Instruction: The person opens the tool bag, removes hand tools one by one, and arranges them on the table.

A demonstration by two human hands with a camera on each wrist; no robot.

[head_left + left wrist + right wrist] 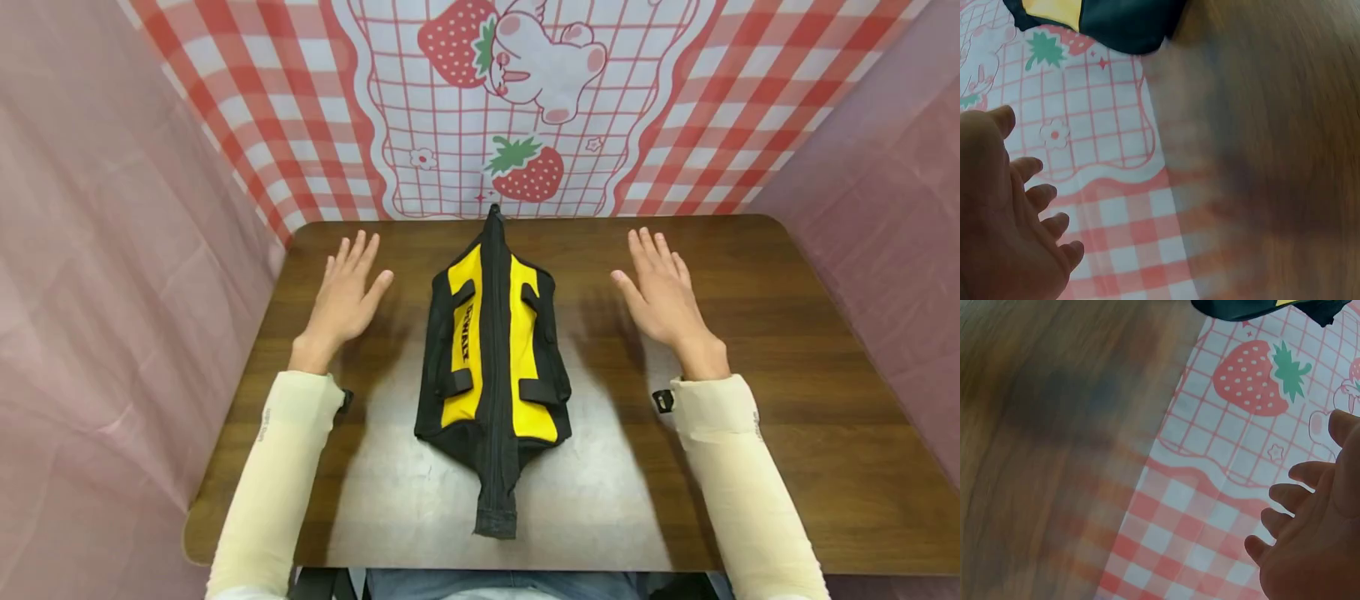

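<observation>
A black and yellow zippered tool bag [493, 350] stands in the middle of the wooden table, its long zip running from front to back and closed along the top. Black handle straps lie on both yellow sides. To the left of the bag is my left hand [343, 292], fingers straight and holding nothing, apart from the bag. My right hand [663, 292] is on the other side, likewise with extended fingers and nothing held. Each wrist view shows its own hand, the left [1010, 206] and the right [1316, 506], with part of the bag at the top edge.
The brown table [795, 400] has rounded far corners. Behind it hangs a red-and-white checked cloth [292, 100] with strawberry prints. Pink curtains [112, 250] flank both sides. Someone's lap shows at the near edge.
</observation>
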